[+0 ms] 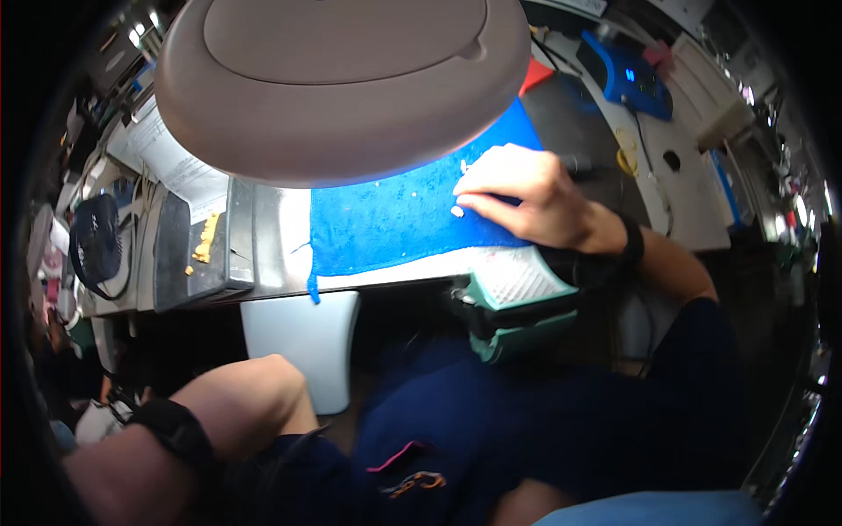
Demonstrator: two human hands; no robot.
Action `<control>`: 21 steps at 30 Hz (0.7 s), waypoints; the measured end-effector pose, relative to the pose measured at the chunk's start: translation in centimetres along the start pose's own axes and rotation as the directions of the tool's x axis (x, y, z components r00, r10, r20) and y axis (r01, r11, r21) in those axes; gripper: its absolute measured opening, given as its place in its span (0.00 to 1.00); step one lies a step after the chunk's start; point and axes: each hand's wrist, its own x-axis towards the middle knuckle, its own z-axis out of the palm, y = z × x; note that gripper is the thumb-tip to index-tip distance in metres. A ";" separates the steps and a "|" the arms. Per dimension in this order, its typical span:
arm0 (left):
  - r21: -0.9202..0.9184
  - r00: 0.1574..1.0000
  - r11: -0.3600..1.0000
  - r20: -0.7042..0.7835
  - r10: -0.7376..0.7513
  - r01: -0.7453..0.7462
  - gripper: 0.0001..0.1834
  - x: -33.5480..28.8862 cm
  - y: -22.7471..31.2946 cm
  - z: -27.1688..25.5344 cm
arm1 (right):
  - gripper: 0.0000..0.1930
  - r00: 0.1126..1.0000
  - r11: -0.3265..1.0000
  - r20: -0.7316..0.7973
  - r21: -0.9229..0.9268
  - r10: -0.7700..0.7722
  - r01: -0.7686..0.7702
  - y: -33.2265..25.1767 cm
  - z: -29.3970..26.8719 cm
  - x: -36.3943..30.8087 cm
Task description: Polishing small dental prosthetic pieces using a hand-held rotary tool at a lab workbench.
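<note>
Over a blue cloth [377, 219] spread on the bench, my right hand [535, 195] is bent, with thumb and forefinger tips drawn close together. Whatever is between them, if anything, is too small to make out. One tiny white piece [457, 211] lies just below the thumb tip, and another white bit [465, 165] is beside the fingers on the far side. A dark band circles each wrist. Low on the left, away from the bench top, my left hand [259, 390] bends downward near my lap; its fingers are hidden.
A big grey-brown lamp head [351, 131] covers the far middle. Left stands a dark tray [180, 267] with yellow pieces [207, 238] beside papers [175, 167]. A green box-like holder with a printed sheet [517, 280] hangs at the front edge. A blue device [627, 77] is far right.
</note>
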 end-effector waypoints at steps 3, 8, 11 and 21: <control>0.183 0.981 0.969 0.068 -0.180 0.165 0.04 6.8 -11.8 8.5 | 0.05 0.996 0.995 0.018 -0.044 0.087 -0.086 -1.0 -1.3 -1.9; 0.256 0.933 0.914 0.094 -0.346 0.314 0.04 4.8 -14.5 8.4 | 0.05 0.997 0.998 -0.056 -0.004 0.055 -0.056 0.2 0.4 -0.5; 0.227 0.922 0.916 0.127 -0.365 0.332 0.04 4.4 -15.5 8.7 | 0.05 0.998 0.999 -0.064 -0.027 0.029 -0.031 0.8 0.8 0.2; 0.197 0.926 0.930 0.159 -0.343 0.311 0.04 3.8 -14.6 10.5 | 0.03 0.999 0.998 -0.028 -0.058 -0.041 0.039 -0.5 -0.7 -0.5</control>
